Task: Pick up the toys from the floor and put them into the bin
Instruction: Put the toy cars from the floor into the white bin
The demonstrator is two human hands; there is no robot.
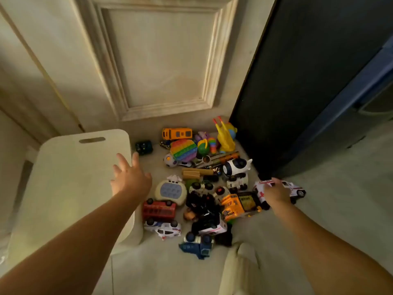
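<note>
Step in hand, as judged: an early pick-up, with the bin not yet opened. The toys (204, 201) lie in a loose heap on the floor (170, 269), toward its far edge where it meets the panelled door (161, 60). The bin (74, 188) stands on the floor just left of the heap, and its top appears closed by a flat lid with a slot handle (92, 139). The left hand (129, 177) is at the right edge of the lid, fingers straight and spread, holding nothing. Whether it touches the lid cannot be told. The right hand (276, 193) is at the right edge of the heap, fingers curled over the white ambulance (294, 188) in what looks like a grip. The ambulance appears to rest on the floor. The next move calls for clearing the lid with the left hand to expose the opening, then carrying the ambulance across the heap and releasing it inside. The yellow truck (231, 206) lies just beside the ambulance and may be dragged along.
</note>
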